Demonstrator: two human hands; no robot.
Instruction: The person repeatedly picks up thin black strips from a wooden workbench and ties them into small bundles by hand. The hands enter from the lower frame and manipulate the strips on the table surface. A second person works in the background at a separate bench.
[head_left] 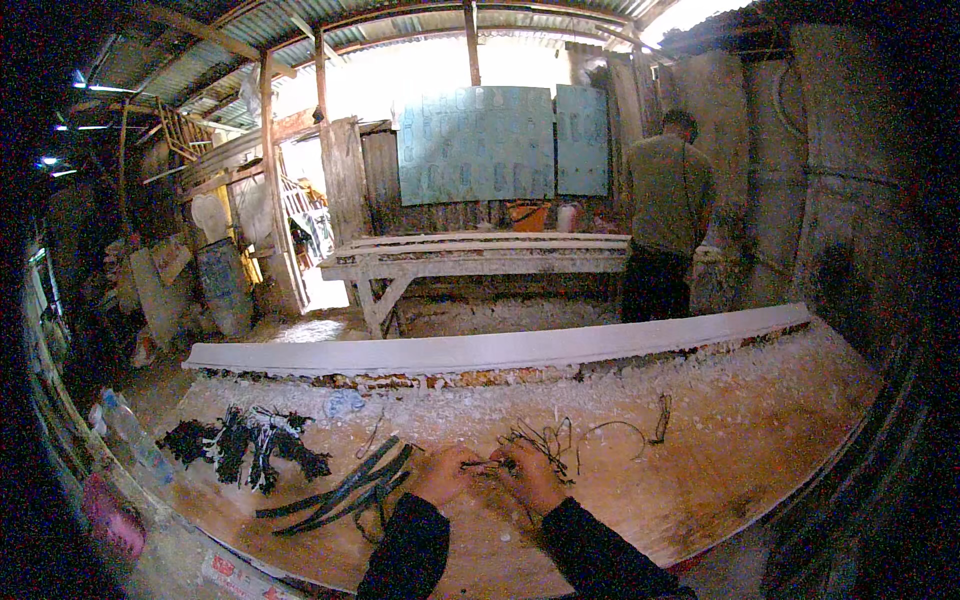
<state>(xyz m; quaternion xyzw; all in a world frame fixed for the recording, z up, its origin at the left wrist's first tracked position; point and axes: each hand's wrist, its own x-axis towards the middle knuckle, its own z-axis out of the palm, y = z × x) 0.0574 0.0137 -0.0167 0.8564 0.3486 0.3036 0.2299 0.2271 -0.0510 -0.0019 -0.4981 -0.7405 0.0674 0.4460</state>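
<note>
Your left hand (443,474) and right hand (527,474) pinch one thin wire (487,463) between them; a tangle of wires (545,438) beside them looks unworked, so much seems left.

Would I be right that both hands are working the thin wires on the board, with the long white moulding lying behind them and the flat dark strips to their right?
Not quite: the head view shows the flat dark strips left of the hands, not right. The left hand and right hand do work the thin wires, the long white moulding behind.

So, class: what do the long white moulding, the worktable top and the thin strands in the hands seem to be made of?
Long white moulding: likely plaster, matte chalky white.
Worktable top: probably plywood, brown under white crumbs.
Thin strands: seemingly wire, dark, thin, holding bent loops.
</note>
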